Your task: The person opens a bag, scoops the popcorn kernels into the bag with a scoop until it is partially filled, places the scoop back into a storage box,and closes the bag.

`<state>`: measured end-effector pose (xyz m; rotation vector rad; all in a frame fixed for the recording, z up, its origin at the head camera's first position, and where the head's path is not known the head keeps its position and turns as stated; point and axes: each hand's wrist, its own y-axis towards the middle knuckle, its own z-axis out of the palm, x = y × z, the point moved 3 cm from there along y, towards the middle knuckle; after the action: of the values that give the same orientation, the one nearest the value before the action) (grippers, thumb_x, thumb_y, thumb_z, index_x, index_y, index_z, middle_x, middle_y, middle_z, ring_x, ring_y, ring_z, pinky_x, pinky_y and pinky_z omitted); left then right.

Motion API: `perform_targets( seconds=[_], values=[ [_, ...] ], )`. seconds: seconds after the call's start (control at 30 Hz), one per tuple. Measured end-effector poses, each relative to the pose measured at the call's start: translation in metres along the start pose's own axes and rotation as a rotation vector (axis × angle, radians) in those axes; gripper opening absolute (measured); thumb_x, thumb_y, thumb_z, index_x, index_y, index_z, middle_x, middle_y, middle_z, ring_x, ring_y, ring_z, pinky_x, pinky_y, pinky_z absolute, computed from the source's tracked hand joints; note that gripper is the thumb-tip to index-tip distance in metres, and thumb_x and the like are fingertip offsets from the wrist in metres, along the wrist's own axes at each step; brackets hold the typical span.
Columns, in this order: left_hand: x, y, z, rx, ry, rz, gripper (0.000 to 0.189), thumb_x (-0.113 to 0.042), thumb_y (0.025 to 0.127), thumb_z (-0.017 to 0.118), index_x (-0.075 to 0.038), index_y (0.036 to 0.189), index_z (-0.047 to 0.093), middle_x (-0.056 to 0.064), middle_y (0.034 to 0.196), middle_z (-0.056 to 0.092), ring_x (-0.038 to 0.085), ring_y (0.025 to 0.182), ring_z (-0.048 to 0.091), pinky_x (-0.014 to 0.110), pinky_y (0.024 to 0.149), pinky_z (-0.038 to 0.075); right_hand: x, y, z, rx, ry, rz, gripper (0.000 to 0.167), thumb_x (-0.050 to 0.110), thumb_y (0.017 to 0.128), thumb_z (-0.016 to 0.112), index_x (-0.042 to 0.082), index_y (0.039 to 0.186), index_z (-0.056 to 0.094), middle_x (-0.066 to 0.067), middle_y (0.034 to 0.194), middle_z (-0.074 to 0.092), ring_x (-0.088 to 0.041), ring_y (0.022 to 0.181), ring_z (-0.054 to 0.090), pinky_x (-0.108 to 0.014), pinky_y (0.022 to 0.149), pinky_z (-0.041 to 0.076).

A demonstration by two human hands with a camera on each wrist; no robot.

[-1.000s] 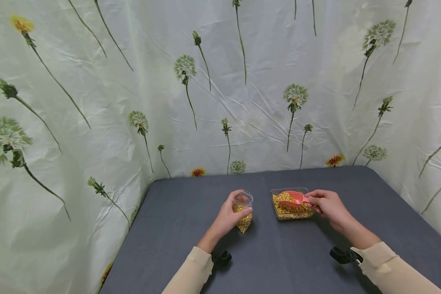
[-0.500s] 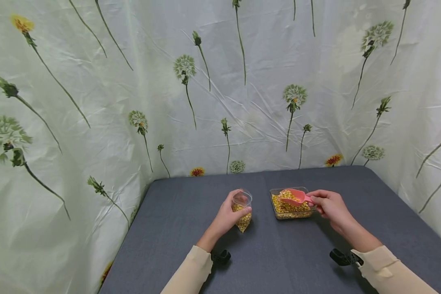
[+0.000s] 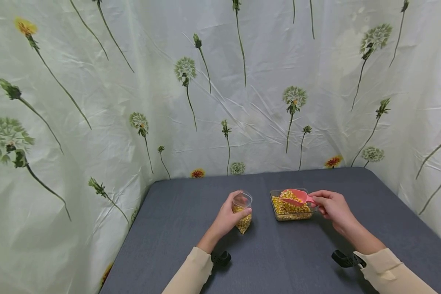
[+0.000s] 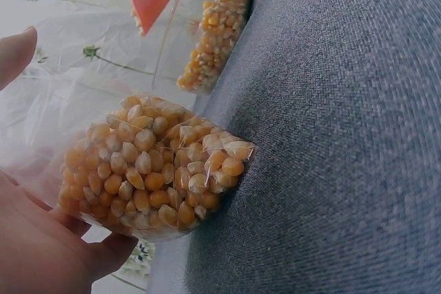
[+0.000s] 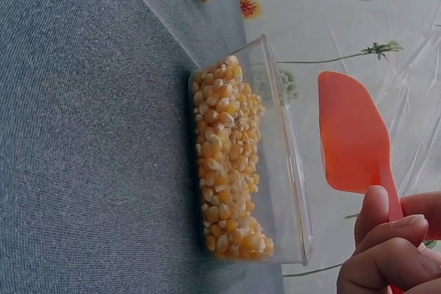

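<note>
My left hand [image 3: 230,213] grips a clear plastic bag [image 4: 148,170] of yellow corn kernels, thumb and fingers around its open top. The bag's bottom corner sits at the cloth. To the right, my right hand [image 3: 332,208] pinches the handle of a pink scoop [image 5: 353,135]. In the head view the scoop carries a heap of kernels and overlaps a clear rectangular container [image 3: 294,217]. In the right wrist view it hangs above the container's rim, apart from the corn [image 5: 227,149] inside.
A dark grey cloth [image 3: 191,204] covers the table. Behind and beside it hangs a pale curtain [image 3: 261,110] printed with dandelions. Black wrist cameras sit under both cuffs, close over the cloth.
The scoop has come up slightly out of the corn, shifted a little right and levelled, with kernels heaped in it. My left hand and the bag stay in place.
</note>
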<state>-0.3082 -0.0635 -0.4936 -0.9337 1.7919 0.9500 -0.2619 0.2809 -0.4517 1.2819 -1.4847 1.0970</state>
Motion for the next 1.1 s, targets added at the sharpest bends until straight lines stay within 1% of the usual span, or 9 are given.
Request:
perform_targets(
  seconds=[0.23,0.43,0.83,0.97,1.1],
  values=[
    [-0.001,0.0,0.001,-0.006,0.016,0.008,0.072,-0.041,0.095,0.07,-0.01,0.151,0.037,-0.005,0.126,0.058,0.014,0.11,0.059,0.051,0.101,0.04,0.005,-0.001,-0.001,-0.008,-0.009,-0.016,0.032,0.018,0.106,0.054,-0.007,0.124,0.06,-0.005,0.082,0.067,-0.01,0.057,0.046,-0.026,0.049,0.04],
    [0.001,0.0,0.001,-0.002,0.012,0.005,0.073,-0.043,0.095,0.07,-0.01,0.152,0.037,-0.002,0.127,0.058,0.015,0.11,0.059,0.05,0.1,0.041,0.007,0.0,0.0,-0.002,-0.002,-0.022,0.033,0.019,0.106,0.052,-0.007,0.125,0.06,-0.007,0.083,0.067,-0.011,0.057,0.045,-0.026,0.049,0.039],
    [0.001,0.001,0.0,-0.001,0.008,0.009,0.073,-0.043,0.095,0.07,-0.011,0.151,0.037,-0.001,0.127,0.058,0.015,0.111,0.059,0.05,0.099,0.041,0.014,-0.001,0.004,0.0,0.009,-0.036,0.033,0.018,0.106,0.052,-0.008,0.124,0.06,-0.007,0.082,0.067,-0.011,0.056,0.044,-0.026,0.048,0.038],
    [0.001,0.0,0.0,-0.002,0.004,0.004,0.073,-0.043,0.095,0.071,-0.011,0.152,0.037,-0.001,0.128,0.058,0.015,0.111,0.059,0.05,0.1,0.041,0.017,-0.002,0.005,0.007,0.013,-0.053,0.033,0.019,0.106,0.053,-0.008,0.122,0.061,-0.006,0.082,0.068,-0.011,0.056,0.045,-0.026,0.048,0.038],
    [0.0,0.0,0.0,-0.003,0.006,0.002,0.073,-0.043,0.095,0.071,-0.011,0.152,0.037,0.0,0.128,0.059,0.015,0.11,0.059,0.051,0.101,0.04,0.018,-0.003,0.006,0.01,0.02,-0.06,0.032,0.02,0.106,0.053,-0.008,0.122,0.061,-0.001,0.079,0.067,-0.01,0.055,0.044,-0.027,0.048,0.038]
  ],
)
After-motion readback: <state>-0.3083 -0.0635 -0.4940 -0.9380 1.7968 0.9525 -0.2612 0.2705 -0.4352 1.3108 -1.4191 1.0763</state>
